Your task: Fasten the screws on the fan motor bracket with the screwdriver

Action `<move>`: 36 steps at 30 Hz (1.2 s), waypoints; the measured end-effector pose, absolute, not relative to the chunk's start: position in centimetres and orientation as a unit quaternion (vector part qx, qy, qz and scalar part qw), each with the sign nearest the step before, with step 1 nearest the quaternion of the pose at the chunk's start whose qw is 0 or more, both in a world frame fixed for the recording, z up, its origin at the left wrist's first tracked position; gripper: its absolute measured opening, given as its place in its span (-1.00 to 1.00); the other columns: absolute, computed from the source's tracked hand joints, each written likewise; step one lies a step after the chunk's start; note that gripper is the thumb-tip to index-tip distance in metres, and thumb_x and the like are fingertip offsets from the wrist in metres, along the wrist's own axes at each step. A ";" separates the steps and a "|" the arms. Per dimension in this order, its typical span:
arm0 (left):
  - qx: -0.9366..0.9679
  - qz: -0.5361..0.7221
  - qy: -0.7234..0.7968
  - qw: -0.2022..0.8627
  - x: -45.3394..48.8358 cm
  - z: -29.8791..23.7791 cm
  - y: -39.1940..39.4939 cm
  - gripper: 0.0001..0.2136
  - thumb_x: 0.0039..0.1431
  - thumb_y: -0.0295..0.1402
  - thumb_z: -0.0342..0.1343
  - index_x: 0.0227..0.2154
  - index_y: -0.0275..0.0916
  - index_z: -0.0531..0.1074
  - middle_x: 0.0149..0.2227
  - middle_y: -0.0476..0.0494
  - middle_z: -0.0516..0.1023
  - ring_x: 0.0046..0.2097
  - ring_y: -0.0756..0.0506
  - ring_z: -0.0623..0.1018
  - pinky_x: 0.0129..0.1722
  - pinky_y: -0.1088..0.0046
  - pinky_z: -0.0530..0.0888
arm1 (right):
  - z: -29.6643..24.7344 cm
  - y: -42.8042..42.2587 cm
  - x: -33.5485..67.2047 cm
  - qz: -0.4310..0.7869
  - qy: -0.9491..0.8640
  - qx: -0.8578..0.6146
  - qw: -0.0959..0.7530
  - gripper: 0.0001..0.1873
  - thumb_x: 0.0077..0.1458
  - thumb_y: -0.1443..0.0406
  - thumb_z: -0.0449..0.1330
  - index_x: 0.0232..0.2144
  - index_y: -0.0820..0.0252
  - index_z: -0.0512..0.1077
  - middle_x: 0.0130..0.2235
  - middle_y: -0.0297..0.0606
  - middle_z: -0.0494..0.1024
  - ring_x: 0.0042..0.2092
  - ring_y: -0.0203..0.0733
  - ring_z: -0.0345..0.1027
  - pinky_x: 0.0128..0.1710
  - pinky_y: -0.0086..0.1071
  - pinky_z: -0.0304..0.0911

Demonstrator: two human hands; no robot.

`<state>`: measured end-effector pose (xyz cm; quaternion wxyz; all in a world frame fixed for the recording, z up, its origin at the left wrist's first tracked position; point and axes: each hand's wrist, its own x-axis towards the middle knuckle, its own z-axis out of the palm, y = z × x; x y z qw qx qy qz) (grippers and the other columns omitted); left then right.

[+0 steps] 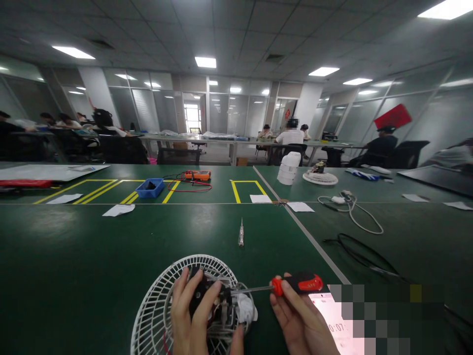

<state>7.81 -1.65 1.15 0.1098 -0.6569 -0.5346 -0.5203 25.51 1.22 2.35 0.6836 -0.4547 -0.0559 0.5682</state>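
A white fan grille [148, 305] lies on the green table in front of me, with the fan's motor assembly [221, 310] on top of it. My left hand [194, 315] is wrapped over the dark motor housing, fingers curled around it. In my right hand [295, 315] is a red and black screwdriver [298, 284], pinched at the front of its handle. Its shaft points left, and the tip reaches the motor's side. What the tip touches is too small to make out. A small clear-handled screwdriver [241, 235] lies on the table beyond the grille.
A lit phone [334, 320] lies beside my right hand. Farther off are a blue bin [150, 188], an orange multimeter [197, 175] with leads, a white plastic housing [289, 168] and another fan grille [320, 178]. Cables [364, 256] lie on the right. People sit at tables behind.
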 end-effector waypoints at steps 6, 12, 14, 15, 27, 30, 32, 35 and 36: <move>-0.677 -0.501 -0.532 0.087 6.0 2.2 -0.7 -0.50 0.24 -0.38 0.19 0.21 -0.19 0.22 0.25 -0.35 0.28 0.40 -0.37 0.21 0.31 -0.17 0.30 | 3.3 1.0 24.9 0.565 -0.059 -0.454 0.687 -0.24 -0.52 0.18 0.66 -0.18 0.10 0.52 -0.31 -0.32 0.64 -0.25 -0.15 0.54 -0.29 -0.29 0.51; -0.688 -0.490 -0.532 0.056 4.7 2.2 -0.2 -0.50 0.28 -0.31 0.14 0.24 -0.14 0.20 0.25 -0.29 0.33 0.36 -0.32 0.28 0.28 -0.14 0.35 | 3.3 0.9 24.9 0.567 -0.070 -0.448 0.688 -0.30 -0.44 0.25 0.65 -0.17 0.15 0.51 -0.28 -0.30 0.63 -0.23 -0.16 0.53 -0.27 -0.33 0.49; -0.687 -0.489 -0.536 0.049 4.4 1.9 0.0 -0.48 0.27 -0.28 0.15 0.26 -0.14 0.19 0.26 -0.29 0.34 0.33 -0.31 0.32 0.26 -0.12 0.39 | 3.4 0.9 25.1 0.572 -0.070 -0.441 0.688 -0.33 -0.44 0.29 0.64 -0.20 0.16 0.51 -0.21 -0.27 0.64 -0.14 -0.11 0.54 -0.16 -0.28 0.50; -0.689 -0.486 -0.535 0.044 4.2 1.7 0.2 -0.46 0.27 -0.27 0.15 0.27 -0.14 0.18 0.25 -0.29 0.35 0.31 -0.30 0.36 0.25 -0.08 0.42 | 3.4 0.9 25.1 0.576 -0.068 -0.438 0.687 -0.32 -0.45 0.31 0.64 -0.20 0.17 0.51 -0.19 -0.25 0.64 -0.10 -0.08 0.54 -0.12 -0.26 0.50; -0.698 -0.483 -0.529 0.016 3.1 1.7 0.8 -0.42 0.20 -0.23 0.22 0.25 -0.13 0.23 0.13 -0.21 0.52 0.12 -0.19 0.57 0.11 0.13 0.58 | 4.0 1.1 25.3 0.567 -0.070 -0.440 0.693 -0.29 -0.47 0.30 0.65 -0.17 0.16 0.53 -0.20 -0.29 0.62 -0.17 -0.14 0.53 -0.24 -0.35 0.51; -0.699 -0.487 -0.524 0.023 3.1 1.7 0.7 -0.46 0.20 -0.24 0.22 0.22 -0.13 0.27 0.12 -0.20 0.52 0.12 -0.19 0.56 0.11 0.13 0.58 | 3.9 1.2 25.4 0.585 -0.065 -0.429 0.686 -0.34 -0.46 0.30 0.64 -0.22 0.18 0.53 -0.13 -0.22 0.62 -0.07 -0.06 0.54 -0.12 -0.31 0.51; -0.701 -0.490 -0.517 0.029 3.1 1.7 0.7 -0.47 0.20 -0.24 0.22 0.21 -0.13 0.27 0.11 -0.21 0.52 0.12 -0.20 0.56 0.11 0.13 0.58 | 3.6 1.3 25.3 0.581 -0.061 -0.431 0.687 -0.33 -0.44 0.23 0.64 -0.20 0.15 0.53 -0.16 -0.26 0.62 -0.11 -0.08 0.54 -0.17 -0.29 0.53; -0.707 -0.495 -0.504 0.036 3.2 1.7 0.6 -0.50 0.20 -0.27 0.21 0.19 -0.13 0.29 0.11 -0.21 0.52 0.13 -0.21 0.54 0.12 0.11 0.56 | 3.2 1.3 25.2 0.563 -0.066 -0.446 0.692 -0.34 -0.39 0.19 0.63 -0.17 0.09 0.53 -0.26 -0.40 0.58 -0.30 -0.23 0.49 -0.35 -0.37 0.51; -0.707 -0.496 -0.503 0.037 3.2 1.7 0.6 -0.52 0.20 -0.28 0.21 0.18 -0.12 0.29 0.11 -0.21 0.51 0.13 -0.21 0.54 0.12 0.10 0.56 | 3.1 1.3 25.3 0.559 -0.072 -0.450 0.693 -0.34 -0.38 0.20 0.63 -0.16 0.09 0.53 -0.27 -0.43 0.57 -0.33 -0.27 0.47 -0.38 -0.39 0.49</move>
